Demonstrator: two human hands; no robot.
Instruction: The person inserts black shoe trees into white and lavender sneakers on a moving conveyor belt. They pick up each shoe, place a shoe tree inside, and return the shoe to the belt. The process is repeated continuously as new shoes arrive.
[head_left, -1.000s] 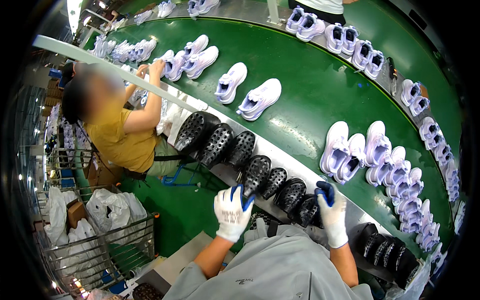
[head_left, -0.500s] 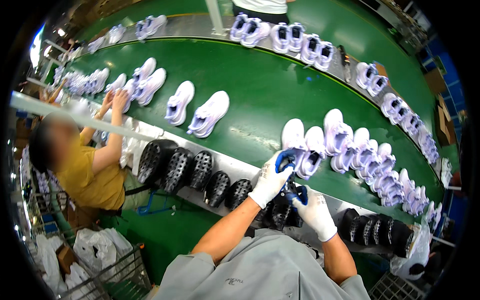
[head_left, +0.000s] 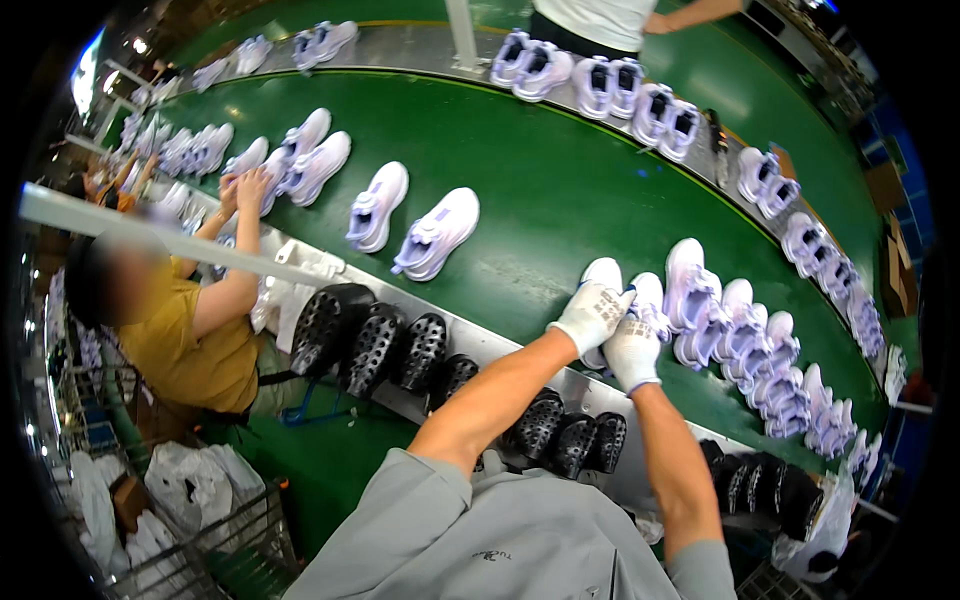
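Observation:
In white gloves with blue palms, my left hand and my right hand are close together over a pair of pale lilac sneakers. My left hand is closed over the left sneaker, hiding its opening and most of its heel. The right sneaker has its toe pointing away, and my right hand is closed at its heel end. The fingertips of both hands are hidden. Below my forearms, several black perforated shoe-shaped forms rest on a metal ledge along the green belt.
More lilac sneakers stand to the right on the green belt. Another pair lies left. A co-worker in a yellow shirt handles sneakers at far left. Sneakers line the far ledge, where another person stands.
Both hands have moved from the black perforated form at the ledge up and right onto the sneaker pair. The form is no longer between my hands. The view has shifted slightly.

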